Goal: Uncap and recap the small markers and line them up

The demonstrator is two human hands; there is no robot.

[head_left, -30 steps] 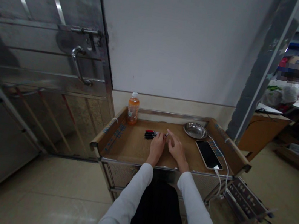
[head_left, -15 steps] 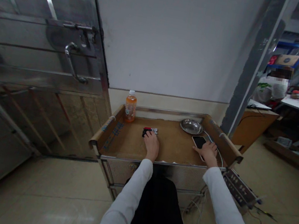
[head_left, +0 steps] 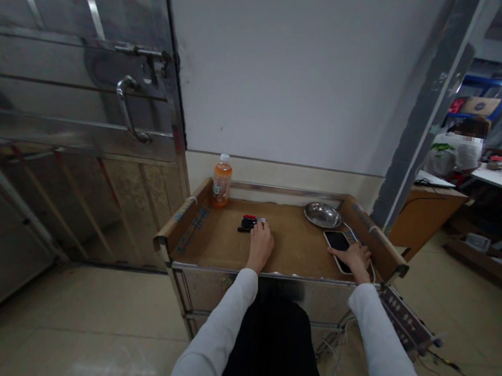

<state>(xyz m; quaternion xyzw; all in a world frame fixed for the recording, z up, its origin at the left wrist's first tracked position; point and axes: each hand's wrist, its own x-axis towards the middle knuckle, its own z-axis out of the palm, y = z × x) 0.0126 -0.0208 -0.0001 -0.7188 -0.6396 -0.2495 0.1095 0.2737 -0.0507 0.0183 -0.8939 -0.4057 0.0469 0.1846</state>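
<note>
My left hand (head_left: pixel 261 246) is over the right end of a small bunch of black and red pens (head_left: pixel 248 221) lying on the brown cardboard surface. Its fingers are bent and pressed together on the pen ends; the fingertips are partly hidden. Toward the right side, a black-screened phone (head_left: pixel 336 241) with a light edge lies flat. My right hand (head_left: pixel 355 260) rests across its lower right part, thumb stretched over the screen and fingers apart from the thumb, beside a white cable (head_left: pixel 350 231).
A shallow metal dish (head_left: pixel 322 214) sits behind the phone. At the back left stands an orange drink bottle (head_left: pixel 222 182). Raised cardboard sides (head_left: pixel 181 222) border the cart top. A power strip (head_left: pixel 406 320) is low on the right; people sit in the room beyond.
My left hand has slid right, from over the middle of the pens to their right ends, uncovering more of them. My right hand stays at the phone. The view has shifted slightly.
</note>
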